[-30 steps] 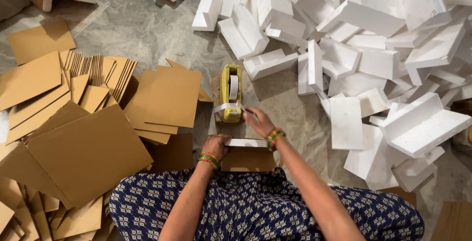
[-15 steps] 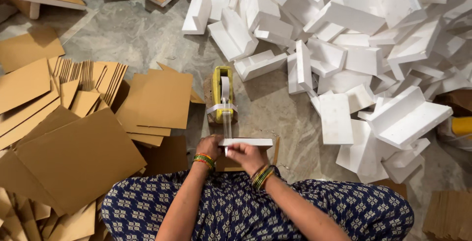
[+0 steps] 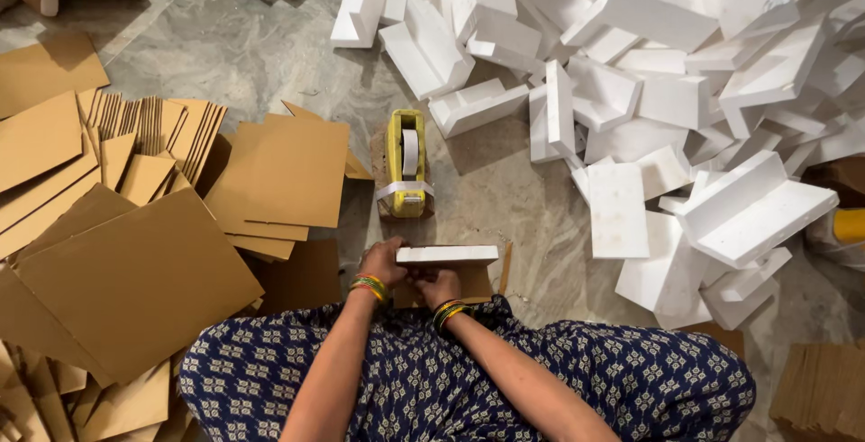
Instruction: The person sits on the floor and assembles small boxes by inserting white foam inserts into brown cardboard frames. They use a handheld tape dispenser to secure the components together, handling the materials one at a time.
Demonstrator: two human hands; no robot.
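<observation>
Head view: left hand (image 3: 383, 262) grips left end of white foam block (image 3: 448, 255), fingers wrapped on it. Right hand (image 3: 439, 287) under block, probably pressing cardboard piece (image 3: 468, 282); closure unclear. Yellow tape dispenser (image 3: 406, 163) just beyond. Foam pile (image 3: 649, 91) right, cardboard sheets (image 3: 135, 262) left.

My view: tape dispenser ahead, sheets left, blocks right.
I see the yellow tape dispenser (image 3: 406, 163) on the floor just beyond the white foam slab (image 3: 448, 255); flat brown cardboard sheets (image 3: 135, 262) lie left, white foam blocks (image 3: 649, 72) heaped right.
</observation>
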